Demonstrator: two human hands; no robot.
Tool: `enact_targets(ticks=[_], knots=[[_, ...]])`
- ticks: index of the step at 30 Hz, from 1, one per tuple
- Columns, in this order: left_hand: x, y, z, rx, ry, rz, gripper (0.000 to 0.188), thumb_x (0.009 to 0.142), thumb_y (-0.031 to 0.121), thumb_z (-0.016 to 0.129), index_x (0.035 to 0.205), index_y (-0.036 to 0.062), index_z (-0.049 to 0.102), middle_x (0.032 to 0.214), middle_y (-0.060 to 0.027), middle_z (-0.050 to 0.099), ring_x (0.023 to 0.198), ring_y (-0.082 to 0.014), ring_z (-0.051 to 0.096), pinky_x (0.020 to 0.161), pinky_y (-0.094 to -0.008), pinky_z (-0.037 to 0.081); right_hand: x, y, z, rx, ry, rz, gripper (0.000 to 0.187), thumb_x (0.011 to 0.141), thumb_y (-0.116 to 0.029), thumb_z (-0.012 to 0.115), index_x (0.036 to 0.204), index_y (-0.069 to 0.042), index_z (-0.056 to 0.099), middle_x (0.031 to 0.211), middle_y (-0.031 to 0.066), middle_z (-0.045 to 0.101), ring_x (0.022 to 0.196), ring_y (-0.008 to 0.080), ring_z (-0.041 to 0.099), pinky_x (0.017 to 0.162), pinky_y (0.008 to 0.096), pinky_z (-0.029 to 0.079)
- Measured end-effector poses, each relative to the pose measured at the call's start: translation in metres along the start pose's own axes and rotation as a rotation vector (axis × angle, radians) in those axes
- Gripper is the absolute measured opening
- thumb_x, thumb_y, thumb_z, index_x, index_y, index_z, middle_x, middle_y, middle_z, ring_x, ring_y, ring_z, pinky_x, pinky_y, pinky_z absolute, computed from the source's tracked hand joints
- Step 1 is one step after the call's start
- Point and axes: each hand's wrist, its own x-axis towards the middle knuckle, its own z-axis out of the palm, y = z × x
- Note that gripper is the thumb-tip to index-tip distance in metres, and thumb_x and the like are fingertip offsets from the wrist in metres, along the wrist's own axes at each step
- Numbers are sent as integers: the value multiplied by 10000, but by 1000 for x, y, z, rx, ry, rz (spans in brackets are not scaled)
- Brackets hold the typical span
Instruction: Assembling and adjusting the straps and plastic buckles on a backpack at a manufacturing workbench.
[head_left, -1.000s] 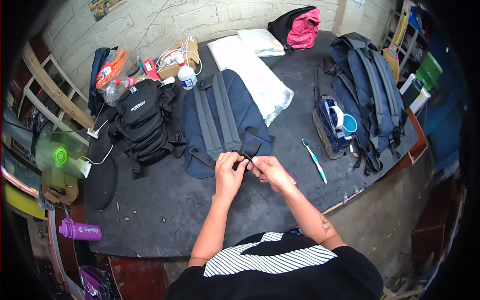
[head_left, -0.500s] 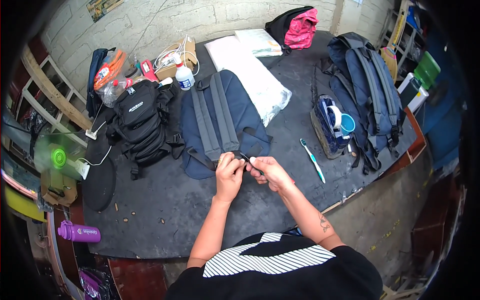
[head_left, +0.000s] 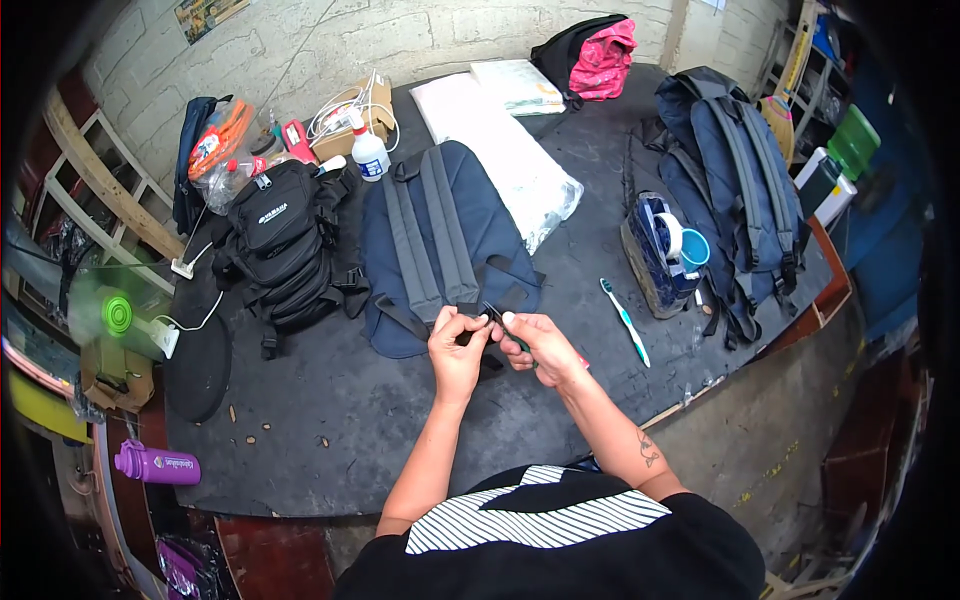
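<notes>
A navy backpack lies on the table in front of me, its two grey shoulder straps facing up. At its near edge my left hand is closed, pinching a small black piece of strap or webbing. Close beside it, almost touching, my right hand is closed around a small hand tool with dark, thin pointed tips. A bit of green handle shows under the right fingers; the fingers hide the rest, so its exact kind is unclear.
To the left lie a black backpack and a spray bottle. Plastic-wrapped white packs lie behind. On the right are a toothbrush, a dark case with tape rolls, and another navy backpack. A purple bottle is near left.
The tool's tips have shifted slightly and now show more upright between my hands. My left fingers have changed their pinch a little. The backpack stays in place.
</notes>
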Motion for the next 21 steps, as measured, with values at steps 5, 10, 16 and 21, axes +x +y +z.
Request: enact_targets(ticks=[5,10,16,21], knots=[[-3,6,4,172,-19,95,102,693,-94,670,732,-31,600,721,-20,487,701,-108,451,630,-229,366,1,3,-5,-58,63,20,311,934,-311,513,770,-51,562,555,-38,417,436,30,291,392,195,215],[-8,-7,8,139,98,158,105,698,-88,687,723,-32,601,723,-27,515,715,-116,471,639,-234,372,-4,-3,-7,4,0,-51,319,933,-333,514,791,-50,555,549,-40,410,437,30,290,398,196,220],[-15,33,-5,-61,-23,-20,176,678,-84,714,760,1,584,850,-40,539,772,-110,524,722,-231,422,3,6,-44,243,128,-1,347,926,-414,501,813,-86,523,576,-25,449,436,42,363,407,188,274],[-34,65,-31,7,-937,-358,273,658,64,790,882,25,640,878,-34,566,860,-142,558,774,-255,437,4,7,-35,159,172,-84,208,791,-17,631,834,-114,452,691,66,585,409,29,359,372,190,241]])
